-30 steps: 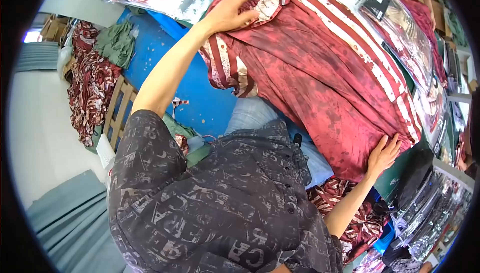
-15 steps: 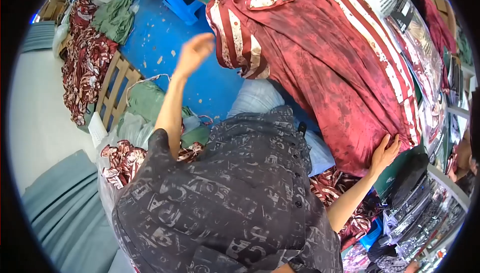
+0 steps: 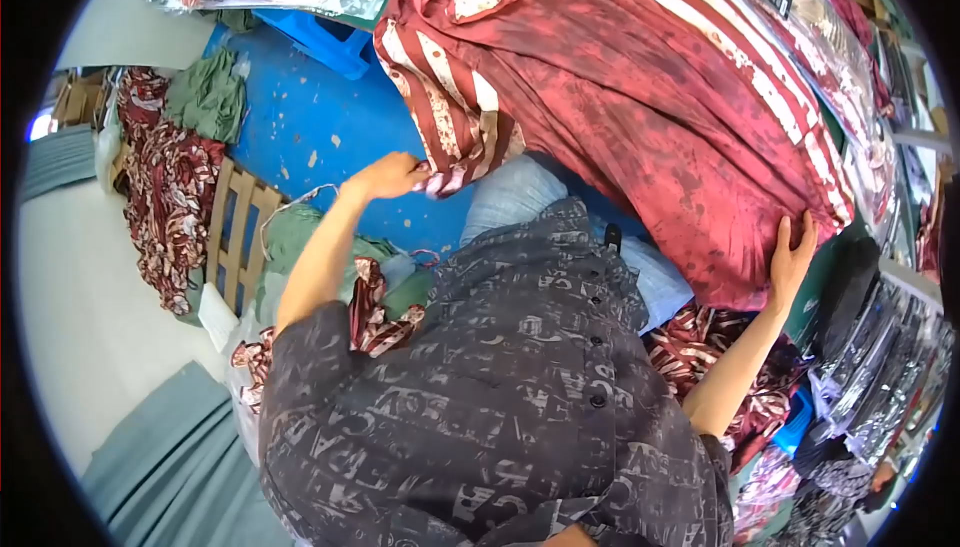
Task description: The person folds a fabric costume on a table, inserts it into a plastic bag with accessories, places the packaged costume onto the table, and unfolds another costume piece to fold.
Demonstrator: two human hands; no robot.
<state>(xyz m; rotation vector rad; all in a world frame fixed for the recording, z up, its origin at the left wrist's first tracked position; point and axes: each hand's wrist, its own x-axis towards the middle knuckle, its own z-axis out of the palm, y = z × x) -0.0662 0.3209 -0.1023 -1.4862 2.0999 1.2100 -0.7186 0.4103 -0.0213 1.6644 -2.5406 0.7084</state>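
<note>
One red garment (image 3: 620, 117) under open right grip (image 3: 793, 262), striped edge (image 3: 455, 169) in pinched left grip (image 3: 388, 177).

1. Shirt (image 3: 480, 397): charcoal, nearly black, printed all over with rows of faded grey capitals, an A and a C among them; the print looks worn.
2. Buttons (image 3: 598, 401): small, round, dark, in a row down the front.
3. Sleeves (image 3: 318, 367): short, loose, in the same print.
4. Collar (image 3: 540, 517): same dark cloth, partly cut off by the lower edge.
5. Jeans (image 3: 512, 195): pale, washed blue.
6. Left hand (image 3: 385, 176), right hand (image 3: 793, 265): bare, like the forearms.
</note>
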